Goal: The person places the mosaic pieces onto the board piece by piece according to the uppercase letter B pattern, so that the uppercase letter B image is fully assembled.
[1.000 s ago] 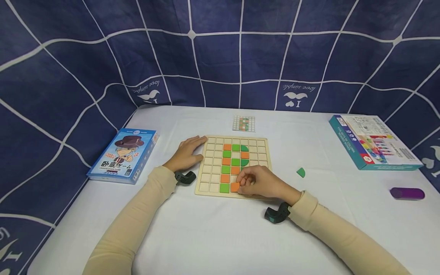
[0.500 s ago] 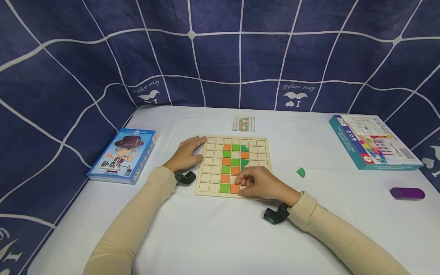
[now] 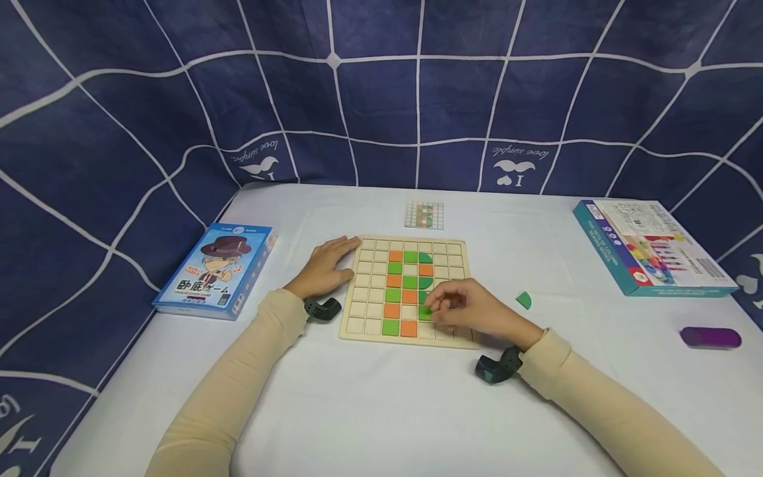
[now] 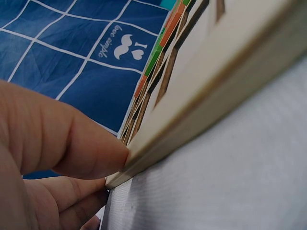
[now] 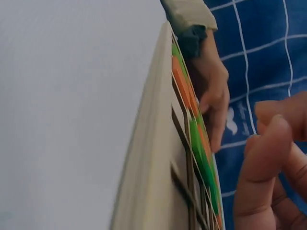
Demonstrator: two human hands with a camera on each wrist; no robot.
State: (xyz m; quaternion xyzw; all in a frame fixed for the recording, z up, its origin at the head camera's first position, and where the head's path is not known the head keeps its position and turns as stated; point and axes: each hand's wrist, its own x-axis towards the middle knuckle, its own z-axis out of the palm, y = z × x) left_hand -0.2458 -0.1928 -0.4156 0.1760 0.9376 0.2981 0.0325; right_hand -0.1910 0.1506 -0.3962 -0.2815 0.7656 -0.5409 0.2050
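A wooden grid board (image 3: 387, 338) lies on the white table, with green and orange tiles in its middle columns. At its left edge rests my left hand (image 3: 322, 266), thumb tip touching the rim in the left wrist view. My right hand (image 3: 477, 308) hovers over the lower right of the board, beside a green tile (image 3: 425, 314) partly hidden by its fingertips. In the right wrist view its thumb (image 5: 266, 158) and bent fingers show no piece between them. An orange tile (image 3: 408, 329) sits in the bottom row. One dark green quarter-circle piece (image 3: 524, 300) lies right of the board.
Behind the board is a small pattern card (image 3: 424, 215). A blue game box (image 3: 214, 271) stands at left, a teal-edged box (image 3: 656, 246) at back right. A purple oblong object (image 3: 711, 338) lies at far right. Dark blue curtain (image 3: 381, 99) borders the back.
My right hand has moved right and slightly up, off the orange tile, which now lies flat in its bottom-row cell. The green tile above has come into view. My left hand stays put.
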